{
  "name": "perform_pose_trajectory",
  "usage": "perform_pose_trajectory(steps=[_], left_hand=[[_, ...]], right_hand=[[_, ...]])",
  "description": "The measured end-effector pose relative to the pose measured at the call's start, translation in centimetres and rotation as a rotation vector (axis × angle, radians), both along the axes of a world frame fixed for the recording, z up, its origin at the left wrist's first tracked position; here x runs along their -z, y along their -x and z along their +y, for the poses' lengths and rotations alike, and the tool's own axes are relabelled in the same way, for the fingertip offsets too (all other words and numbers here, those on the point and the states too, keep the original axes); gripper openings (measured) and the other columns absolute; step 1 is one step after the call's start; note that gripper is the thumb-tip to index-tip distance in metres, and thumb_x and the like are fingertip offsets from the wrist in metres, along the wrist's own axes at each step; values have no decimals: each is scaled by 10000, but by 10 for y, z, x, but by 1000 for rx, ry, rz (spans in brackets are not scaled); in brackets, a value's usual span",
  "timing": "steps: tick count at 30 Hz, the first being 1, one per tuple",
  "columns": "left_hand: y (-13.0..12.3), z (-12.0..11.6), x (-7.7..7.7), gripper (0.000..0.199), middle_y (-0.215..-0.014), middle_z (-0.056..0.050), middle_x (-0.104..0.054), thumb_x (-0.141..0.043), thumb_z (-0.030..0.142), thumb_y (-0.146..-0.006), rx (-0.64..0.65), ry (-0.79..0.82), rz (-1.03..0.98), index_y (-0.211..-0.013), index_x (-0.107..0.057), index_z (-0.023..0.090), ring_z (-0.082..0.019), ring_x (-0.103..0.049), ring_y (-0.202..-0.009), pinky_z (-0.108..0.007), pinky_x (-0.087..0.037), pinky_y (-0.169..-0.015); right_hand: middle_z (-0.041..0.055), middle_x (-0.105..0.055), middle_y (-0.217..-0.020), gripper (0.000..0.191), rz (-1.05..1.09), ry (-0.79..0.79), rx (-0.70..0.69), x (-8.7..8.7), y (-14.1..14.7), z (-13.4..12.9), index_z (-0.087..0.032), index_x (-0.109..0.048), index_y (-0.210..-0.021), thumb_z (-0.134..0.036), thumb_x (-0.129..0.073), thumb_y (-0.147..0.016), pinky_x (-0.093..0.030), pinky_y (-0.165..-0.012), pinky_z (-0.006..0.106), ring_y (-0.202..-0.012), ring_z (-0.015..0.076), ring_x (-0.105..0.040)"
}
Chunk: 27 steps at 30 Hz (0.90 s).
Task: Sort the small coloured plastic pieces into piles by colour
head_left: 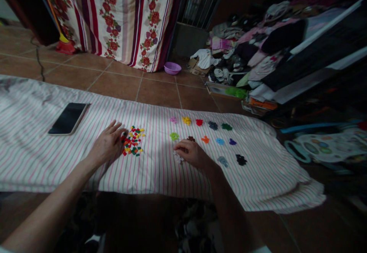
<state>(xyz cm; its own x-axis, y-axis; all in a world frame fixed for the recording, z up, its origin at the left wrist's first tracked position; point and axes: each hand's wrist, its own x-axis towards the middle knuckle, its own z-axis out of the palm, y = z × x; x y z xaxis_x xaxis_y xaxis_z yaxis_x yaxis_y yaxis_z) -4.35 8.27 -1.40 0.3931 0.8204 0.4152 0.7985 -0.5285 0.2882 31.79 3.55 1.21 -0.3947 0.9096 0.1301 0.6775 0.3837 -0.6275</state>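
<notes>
A mixed patch of small red, yellow, green and orange pieces (133,141) lies on the striped cloth. My left hand (107,142) is at its left edge, fingers curled, with a small dark piece at the fingertips. My right hand (191,153) is over a small white pile (178,157), thumb and fingers drawn together; what they hold, if anything, is hidden. Single-colour piles lie around and beyond it, among them lime green (174,136), brown (191,138), yellow (186,120), red (199,122), orange (205,139), light blue (220,141) and black (241,159).
A dark-screened phone (69,119) rests on the cloth (155,169) to the left. Past the far edge are a tiled floor, a floral curtain (120,20) and a purple basin (172,68). Heaped clothes (246,42) fill the back right.
</notes>
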Motion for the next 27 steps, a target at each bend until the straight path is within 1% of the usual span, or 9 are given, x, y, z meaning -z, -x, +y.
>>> perform_pose_trajectory(steps=[5,9,11,14,17,22,27], left_hand=[[2,1,4,379,-1325,-123,-599,-417,218,-848,-27,-1,-15,-1152,-639,179,-317,-424,-1373,-568,-476,-1052],[3,1,4,388,-1330,-135,-595,-427,217,-841,-30,9,-4,-1160,-640,159,-319,-423,-1373,-554,-478,-1051],[4,1,4,392,-1331,-135,-595,-429,222,-843,-30,12,6,-1169,-636,156,-319,-423,-1373,-546,-481,-1050],[3,1,5,395,-1333,-139,-593,-421,217,-851,-36,15,12,-1178,-632,149,-319,-419,-1376,-542,-480,-1051],[1,0,5,383,-1326,-151,-593,-403,192,-858,-49,18,13,-1150,-644,137,-319,-413,-1380,-539,-460,-1072],[-3,-1,1,375,-1282,-151,-611,-374,147,-855,-39,-13,49,-1095,-661,138,-286,-465,-1338,-529,-431,-1106],[-6,-3,-2,395,-1213,-125,-628,-370,115,-821,-19,-53,90,-1083,-660,173,-265,-511,-1275,-553,-427,-1100]], right_hand=[[30,-681,-825,164,-38,-31,-24,3,-1,0,-194,-709,-808,-136,-558,-832,-495,-770,295,-796,151,-636],[37,-684,-841,183,-36,-42,-33,4,-1,1,-191,-713,-820,-123,-544,-834,-492,-785,303,-823,157,-639],[34,-680,-842,162,-32,-19,-25,3,-1,1,-190,-709,-832,-128,-560,-824,-492,-765,292,-804,152,-634],[22,-662,-820,129,-39,38,-5,1,0,1,-185,-696,-830,-135,-579,-807,-485,-690,259,-726,132,-610],[17,-652,-793,120,-48,51,-10,-1,1,2,-181,-688,-805,-141,-576,-802,-475,-655,245,-693,126,-597],[40,-679,-796,156,-28,-18,-51,-2,2,4,-188,-712,-802,-164,-560,-825,-492,-694,268,-747,152,-627],[38,-695,-804,181,24,-102,-27,-1,7,8,-203,-726,-838,-171,-548,-849,-510,-694,273,-739,150,-640]])
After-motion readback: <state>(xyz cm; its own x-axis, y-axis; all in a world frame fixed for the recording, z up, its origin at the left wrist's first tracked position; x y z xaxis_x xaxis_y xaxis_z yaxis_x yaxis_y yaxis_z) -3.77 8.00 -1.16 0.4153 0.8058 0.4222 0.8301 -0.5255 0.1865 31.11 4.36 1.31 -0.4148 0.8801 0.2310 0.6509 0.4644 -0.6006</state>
